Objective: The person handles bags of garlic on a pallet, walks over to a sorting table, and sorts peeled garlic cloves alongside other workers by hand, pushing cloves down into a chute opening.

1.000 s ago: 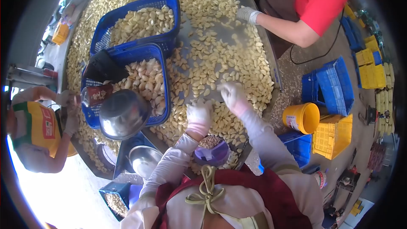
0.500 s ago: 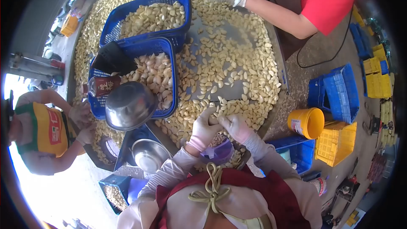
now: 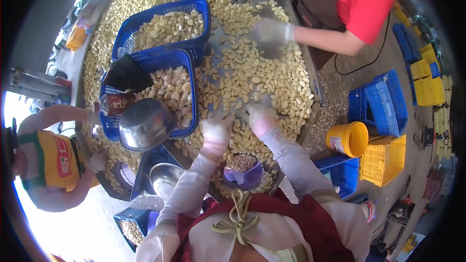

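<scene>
Pale peeled garlic cloves (image 3: 238,87) are spread over the metal table. My left hand (image 3: 217,128), in a white glove, reaches down onto the cloves; its fingertips are blurred. Just to its right, my right hand (image 3: 260,118), also gloved, touches the cloves with its fingers smeared by motion. Whether either hand holds a clove cannot be made out. Nearer my body, between my forearms, a purple container (image 3: 245,177) holds small pieces. Left of my hands, a blue basket (image 3: 193,111) holds unpeeled garlic, a metal bowl (image 3: 147,125) and a red-labelled bottle (image 3: 116,104).
Another blue basket (image 3: 208,19) of cloves stands behind. At the upper right, a co-worker's gloved hands (image 3: 274,31) work over the table; another person (image 3: 60,157) is at the left. A yellow bucket (image 3: 357,138) and blue crates (image 3: 387,102) stand on the floor at the right.
My hands were together near the table's front edge; they have moved apart and forward onto the cloves. The co-worker's hands at the upper right have separated.
</scene>
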Demonstrator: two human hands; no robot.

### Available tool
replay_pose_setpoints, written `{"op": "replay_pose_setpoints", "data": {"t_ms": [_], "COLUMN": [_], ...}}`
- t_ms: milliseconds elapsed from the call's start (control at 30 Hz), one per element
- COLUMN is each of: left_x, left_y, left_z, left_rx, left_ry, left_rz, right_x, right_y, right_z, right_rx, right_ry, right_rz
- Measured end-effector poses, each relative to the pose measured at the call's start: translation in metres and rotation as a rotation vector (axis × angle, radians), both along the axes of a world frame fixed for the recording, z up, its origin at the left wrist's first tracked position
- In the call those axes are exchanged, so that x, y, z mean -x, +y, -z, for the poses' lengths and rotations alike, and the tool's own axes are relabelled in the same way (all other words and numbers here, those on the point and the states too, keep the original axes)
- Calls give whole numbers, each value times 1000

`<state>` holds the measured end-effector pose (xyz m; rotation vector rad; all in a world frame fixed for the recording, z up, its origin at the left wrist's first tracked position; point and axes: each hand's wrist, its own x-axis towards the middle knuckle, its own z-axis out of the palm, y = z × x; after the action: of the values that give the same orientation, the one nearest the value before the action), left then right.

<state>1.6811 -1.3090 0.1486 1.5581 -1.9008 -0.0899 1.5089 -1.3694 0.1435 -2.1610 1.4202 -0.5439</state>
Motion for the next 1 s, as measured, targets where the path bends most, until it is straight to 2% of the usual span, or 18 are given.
{"op": "replay_pose_setpoints", "data": {"t_ms": [33,67,100,167,200,267,333,400,467,533,567,600,667,733,800,833,900,1000], "left_x": [3,7,9,5,4,11,32,65,66,49,44,38,28,11,0,0,3,-11], "left_y": [-13,-21,-22,-31,-35,-29,-20,-1,15,39,52,60,50,-9,-51,-68,-81,-71], "left_z": [3,6,14,24,26,-13,-31,-32,-6,-2,-3,-8,-15,-20,27,31,36,32], "left_rx": [-2,-106,-213,-336,-461,-515,-358,-311,-146,-245,-243,-525,-816,-893,-234,-227,-430,-540], "left_ry": [-1,-202,-402,-417,-429,-396,242,566,563,-76,-84,-227,-364,-137,-173,-171,-423,-213], "left_rz": [3,-16,-28,-50,-93,-92,162,-34,-155,140,144,177,201,87,-61,-52,-96,-117], "right_x": [-7,-6,-1,22,33,47,40,32,50,56,62,62,65,55,37,34,34,45], "right_y": [-3,-3,-2,-11,-13,1,15,25,20,21,31,39,56,46,29,21,19,30], "right_z": [2,3,5,1,-3,-12,-13,-1,-23,-8,-12,-12,-9,2,6,4,0,-2], "right_rx": [-9,-21,-79,-326,-321,-871,-992,-1108,-1190,49,-181,-173,-346,-213,-765,-756,-815,-923], "right_ry": [293,295,176,-143,-138,-784,-829,-1173,-952,-175,254,246,262,135,-584,-584,-789,-789], "right_rz": [24,25,-18,-99,-100,166,248,412,343,101,82,92,-232,-346,115,122,259,424]}}
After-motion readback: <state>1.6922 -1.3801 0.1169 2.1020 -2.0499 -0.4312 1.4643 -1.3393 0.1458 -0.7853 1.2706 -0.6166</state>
